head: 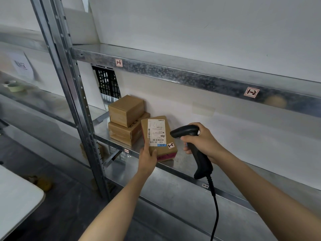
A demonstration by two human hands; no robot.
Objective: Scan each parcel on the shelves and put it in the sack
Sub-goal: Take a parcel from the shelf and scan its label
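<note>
Head view: left hand (147,158) fingers (147,145) hold the tilted parcel (171,129), right hand (206,141) grips the scanner (198,153); the slanted label (157,132) may misread.

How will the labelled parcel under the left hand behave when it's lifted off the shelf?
Probably stiff: the labelled parcel is a cardboard box with crisp edges. Likely light, since the left hand holds it tilted by one corner. Its flat faces make rolling unlikely.

Three cardboard parcels were in view: an upper parcel (126,110) stacked on a lower parcel (126,134), and a labelled parcel (159,131). There were also one black scanner (201,159), two hands, a left hand (147,158) and a right hand (206,141), four shelf tags (119,62), one black crate (107,84) and one tape roll (16,86).
</note>
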